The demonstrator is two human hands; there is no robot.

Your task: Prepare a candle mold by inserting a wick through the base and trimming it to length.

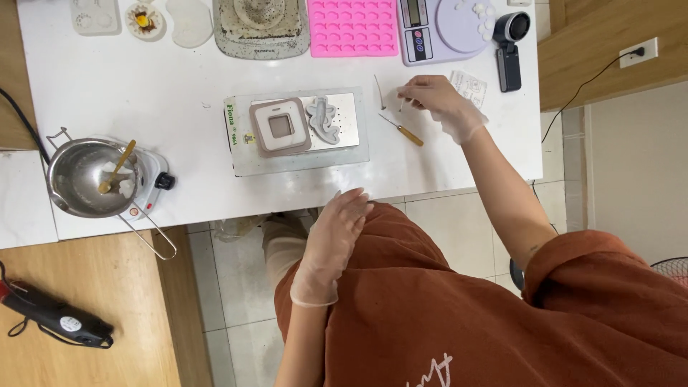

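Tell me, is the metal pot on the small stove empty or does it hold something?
Not empty. The metal pot holds pale lumps, and a wooden stick leans inside it. Whether the small stove is on, cannot tell.

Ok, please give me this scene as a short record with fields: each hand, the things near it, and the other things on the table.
left hand: gloved left hand, at white table edge, holding nothing
right hand: gloved right hand, fingertips pinching something too small to tell
near right hand: wooden-handled metal pick
centre: square grey mould on clear plastic box
left: steel melting pot
top: pink silicone tray, lilac kitchen scale
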